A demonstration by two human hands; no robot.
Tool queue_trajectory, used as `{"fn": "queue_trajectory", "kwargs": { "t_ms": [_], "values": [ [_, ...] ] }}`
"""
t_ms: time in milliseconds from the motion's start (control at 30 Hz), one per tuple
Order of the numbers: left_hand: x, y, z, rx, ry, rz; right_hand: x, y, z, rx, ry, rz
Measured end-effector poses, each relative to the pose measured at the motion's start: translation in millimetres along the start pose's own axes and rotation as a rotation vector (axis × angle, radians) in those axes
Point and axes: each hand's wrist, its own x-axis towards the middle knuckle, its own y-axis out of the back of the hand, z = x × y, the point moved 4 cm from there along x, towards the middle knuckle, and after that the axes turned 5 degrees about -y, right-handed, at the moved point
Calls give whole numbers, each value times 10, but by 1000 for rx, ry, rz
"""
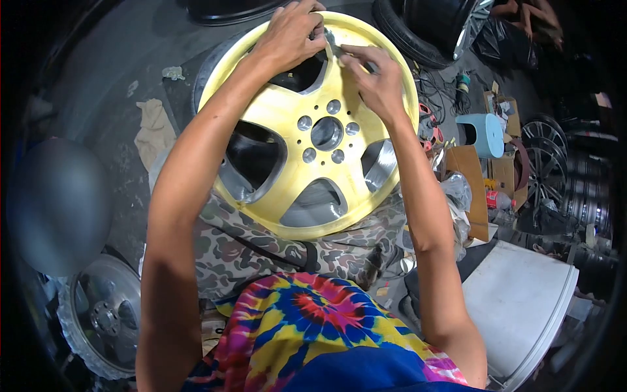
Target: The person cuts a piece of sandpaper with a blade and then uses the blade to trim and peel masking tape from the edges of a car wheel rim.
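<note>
A wheel rim [353,157] with a pale yellow coat lies tilted in front of me, its spoke openings bare grey metal inside. My left hand [292,38] is at the far edge of the rim, fingers curled in by the top spoke. What those fingers hold, if anything, is hidden. Just right of the same spoke is my right hand [377,77], slightly blurred, index finger stretched out and the fingers apart. A dark grey patch [335,47] shows on the yellow between the two hands. Camouflage-clad legs [261,245] are under the rim's near side.
A light blue stool [484,135], cardboard [467,189], a red-labelled bottle [500,200] and cables are on the right. A tire [408,39] lies at the upper right. Another wheel [104,317] is at the lower left, and a white panel [516,300] at the lower right.
</note>
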Motion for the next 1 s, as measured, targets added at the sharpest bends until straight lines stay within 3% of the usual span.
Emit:
{"fn": "queue_trajectory", "kwargs": {
  "t_ms": [67,300,400,500,667,833,900,1000],
  "values": [
    [-42,4,-63,19,14,-24,-93,34,77,170,-159,81],
    [-6,-21,-65,36,-47,30,-292,-160,-99,128,-173,65],
    [18,15,-65,-57,14,10,-312,-185,-144,70,-175,54],
    [-17,20,-148,-32,35,-29,-426,-89,-157,169,-334,141],
    [1,37,-75,-103,-6,50,-599,-130,-219,147,-246,138],
    [13,43,-130,-76,-33,53,-587,-329,-311,222,-364,136],
    [7,53,-188,-86,86,24,-603,-340,-330,254,-431,152],
    [11,63,-222,-104,12,74,-726,-227,-370,195,-461,209]
  ]
}}
